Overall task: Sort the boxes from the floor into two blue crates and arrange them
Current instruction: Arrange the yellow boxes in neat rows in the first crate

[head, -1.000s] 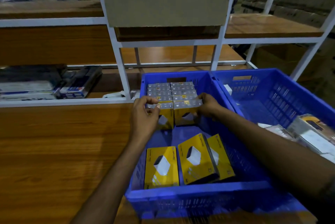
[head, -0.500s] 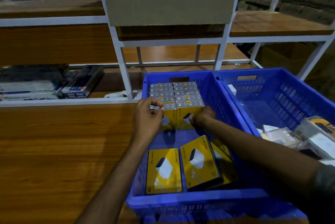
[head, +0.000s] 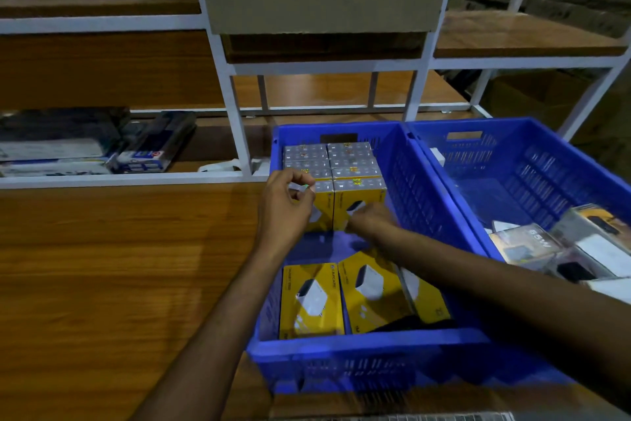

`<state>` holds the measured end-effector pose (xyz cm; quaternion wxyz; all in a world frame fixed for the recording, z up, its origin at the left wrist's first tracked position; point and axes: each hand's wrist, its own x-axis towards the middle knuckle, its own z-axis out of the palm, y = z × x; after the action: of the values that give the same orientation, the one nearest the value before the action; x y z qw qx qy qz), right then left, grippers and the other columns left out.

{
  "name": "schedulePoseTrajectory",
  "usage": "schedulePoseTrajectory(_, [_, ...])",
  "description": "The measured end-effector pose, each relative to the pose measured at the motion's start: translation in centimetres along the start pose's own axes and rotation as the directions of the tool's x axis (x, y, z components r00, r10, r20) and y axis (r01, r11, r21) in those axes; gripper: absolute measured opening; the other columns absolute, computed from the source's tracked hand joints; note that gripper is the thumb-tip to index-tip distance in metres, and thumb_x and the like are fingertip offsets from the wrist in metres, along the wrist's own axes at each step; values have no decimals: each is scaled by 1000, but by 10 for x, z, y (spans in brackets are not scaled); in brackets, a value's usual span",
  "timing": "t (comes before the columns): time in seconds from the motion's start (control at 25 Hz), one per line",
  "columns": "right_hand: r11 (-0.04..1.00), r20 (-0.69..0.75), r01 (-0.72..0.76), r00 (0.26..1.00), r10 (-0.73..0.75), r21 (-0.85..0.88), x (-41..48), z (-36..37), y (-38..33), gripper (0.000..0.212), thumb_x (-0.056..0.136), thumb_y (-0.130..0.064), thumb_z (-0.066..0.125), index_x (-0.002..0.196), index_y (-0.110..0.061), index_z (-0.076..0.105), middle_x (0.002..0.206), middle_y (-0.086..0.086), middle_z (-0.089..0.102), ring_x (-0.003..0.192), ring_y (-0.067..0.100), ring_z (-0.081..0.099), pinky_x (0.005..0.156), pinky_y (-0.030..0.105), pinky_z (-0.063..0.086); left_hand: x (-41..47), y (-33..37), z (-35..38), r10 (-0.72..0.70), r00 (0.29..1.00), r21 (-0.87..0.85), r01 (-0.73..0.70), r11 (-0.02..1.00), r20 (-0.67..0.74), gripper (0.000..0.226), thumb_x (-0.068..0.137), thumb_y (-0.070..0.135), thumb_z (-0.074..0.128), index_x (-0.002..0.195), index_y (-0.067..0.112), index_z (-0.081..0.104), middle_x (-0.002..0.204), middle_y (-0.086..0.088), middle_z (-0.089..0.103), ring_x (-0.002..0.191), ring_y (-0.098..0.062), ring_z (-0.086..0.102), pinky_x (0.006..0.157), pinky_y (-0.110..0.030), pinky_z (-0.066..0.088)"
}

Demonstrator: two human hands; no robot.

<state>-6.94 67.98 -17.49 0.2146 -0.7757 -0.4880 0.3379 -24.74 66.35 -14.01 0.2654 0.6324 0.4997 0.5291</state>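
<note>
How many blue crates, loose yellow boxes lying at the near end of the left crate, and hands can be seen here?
Blue crates: 2
Loose yellow boxes: 3
Hands: 2 (left hand, right hand)
Total: 7

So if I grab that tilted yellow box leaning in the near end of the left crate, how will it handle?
The tilted yellow box looks like rigid printed carton, so probably stiff. Its glossy faces may be a bit slippery. It leans on a neighbouring yellow box, which may shift when it is lifted.
</note>
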Motion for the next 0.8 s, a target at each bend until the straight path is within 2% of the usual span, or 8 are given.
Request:
schedulePoseTrajectory(0.12, [872, 291, 343, 924, -247, -349, -15, 24, -8, 24, 89, -28, 76, 100, -7, 73, 96, 7, 72, 85, 23, 69, 71, 33, 57, -4, 8, -2, -31, 999, -34, 31, 999, -13, 10, 92, 8, 71, 94, 16, 67, 100, 2, 67, 79, 2, 62, 69, -13, 50])
schedulePoseTrajectory(0.24, [692, 578, 517, 797, -174, -505, -19, 40, 3, 66, 86, -52, 77, 134, -11, 59, 128, 8, 66, 114, 29, 65, 96, 43, 57, -11, 14, -12, -30, 999, -53, 31, 998, 26, 14, 93, 2, 68, 97, 15, 66, 96, 3, 70, 82, 0, 65, 72, -18, 53])
schedulePoseTrajectory(0.36, [517, 655, 598, 750, -90, -613, -21, 45, 9, 89, 78, -69, 76, 142, -12, 51, 142, 13, 60, 125, 37, 59, 105, 54, 51, -29, 15, -24, 28, 996, 120, -38, 992, 89, 21, 93, 1, 63, 102, 20, 66, 102, 8, 72, 89, -3, 67, 77, -22, 52])
schedulePoseTrajectory(0.44, [476, 674, 620, 735, -74, -624, -25, 43, 9, 97, 79, -67, 76, 151, -12, 40, 156, 12, 45, 140, 40, 42, 116, 59, 34, -40, 15, -27, 81, 993, 265, -101, 959, 87, 29, 91, -3, 59, 105, 22, 65, 103, 13, 70, 92, 0, 65, 79, -23, 50])
schedulePoseTrajectory(0.52, [499, 703, 652, 702, -114, -571, -34, 39, 7, 98, 79, -61, 79, 152, -15, 32, 158, 10, 39, 142, 39, 38, 117, 58, 31, -43, 14, -26, 102, 992, 301, -120, 946, 75, 38, 87, -8, 54, 107, 22, 65, 107, 10, 71, 100, -9, 67, 84, -29, 53])
schedulePoseTrajectory(0.64, [625, 725, 661, 656, -211, -416, -38, 36, 12, 78, 80, -40, 88, 135, -13, 39, 136, 9, 53, 121, 33, 57, 98, 49, 50, -41, 12, -25, 95, 994, 297, -107, 949, 54, 42, 83, -12, 51, 108, 18, 66, 110, 3, 71, 105, -18, 67, 87, -35, 53])
schedulePoseTrajectory(0.72, [771, 701, 561, 679, -218, -303, -38, 25, 12, 71, 80, -27, 89, 132, -15, 41, 118, 5, 57, 100, 25, 60, 79, 40, 55, -41, 11, -27, 87, 996, 285, -93, 954, 32, 39, 86, -10, 52, 111, 17, 66, 112, 2, 71, 106, -17, 66, 88, -33, 52])
schedulePoseTrajectory(0.8, [915, 694, 385, 692, -199, -123, -40, 5, 3, 70, 81, -22, 88, 137, -19, 46, 116, 6, 64, 96, 22, 64, 70, 32, 59, -41, 12, -27, 84, 996, 275, -85, 958, 15, 36, 90, -7, 52, 114, 16, 65, 115, 3, 70, 107, -16, 65, 87, -29, 50])
